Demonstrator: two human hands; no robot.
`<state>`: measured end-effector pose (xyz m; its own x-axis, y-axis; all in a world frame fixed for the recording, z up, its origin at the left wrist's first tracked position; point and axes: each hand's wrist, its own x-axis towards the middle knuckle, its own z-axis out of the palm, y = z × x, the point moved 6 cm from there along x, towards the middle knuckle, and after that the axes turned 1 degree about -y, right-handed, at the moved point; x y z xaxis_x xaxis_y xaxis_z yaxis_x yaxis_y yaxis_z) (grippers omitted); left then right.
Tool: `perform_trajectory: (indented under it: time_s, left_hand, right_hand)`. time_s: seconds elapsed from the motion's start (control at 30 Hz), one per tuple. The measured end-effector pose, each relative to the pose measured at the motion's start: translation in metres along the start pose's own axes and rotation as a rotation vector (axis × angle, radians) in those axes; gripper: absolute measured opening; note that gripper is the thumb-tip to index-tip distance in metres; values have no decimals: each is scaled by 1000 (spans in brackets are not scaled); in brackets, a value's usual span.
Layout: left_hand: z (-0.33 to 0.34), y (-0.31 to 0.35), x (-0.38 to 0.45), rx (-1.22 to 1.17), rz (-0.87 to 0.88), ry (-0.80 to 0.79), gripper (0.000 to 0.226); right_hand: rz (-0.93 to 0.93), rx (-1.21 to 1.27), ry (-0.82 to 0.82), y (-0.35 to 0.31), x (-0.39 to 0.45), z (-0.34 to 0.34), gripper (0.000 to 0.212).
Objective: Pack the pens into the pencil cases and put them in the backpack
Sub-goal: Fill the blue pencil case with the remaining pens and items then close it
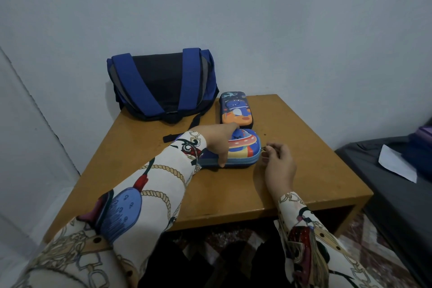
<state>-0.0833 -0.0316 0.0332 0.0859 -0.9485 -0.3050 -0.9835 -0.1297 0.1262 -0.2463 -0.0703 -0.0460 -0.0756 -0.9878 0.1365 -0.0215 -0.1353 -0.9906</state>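
A blue pencil case with a UFO picture (pixel 243 149) lies in the middle of the wooden table (pixel 163 180). My left hand (pixel 217 140) presses down on its top, thumb on the front edge. My right hand (pixel 278 161) pinches the zipper pull (pixel 264 150) at the case's right end. A second pencil case with a dinosaur picture (pixel 236 109) lies closed just behind it. The blue and black backpack (pixel 161 84) leans against the wall at the table's back left, straps facing me. No pens are visible.
A black strap end (pixel 170 138) from the backpack lies on the table left of the near case. A dark bed with a white paper (pixel 397 163) stands to the right. Walls close in behind and on the left.
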Motion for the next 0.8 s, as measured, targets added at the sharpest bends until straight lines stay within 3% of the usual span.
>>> perform_trajectory:
  time_s: [0.3,0.43,0.57,0.8]
  left_hand:
    - [8,12,-8,102,117,18,114]
    - [10,10,-11,85,185,49,107]
    - [12,16,-15,76,313,88,85]
    - [16,11,-11,78,349,126,86]
  right_hand:
    - [57,101,42,10,5,-2,13]
    - [44,100,15,10,5,0,15]
    - [31,85,-18,9,5,1,19]
    - [25,70,-66,7,6,1,12]
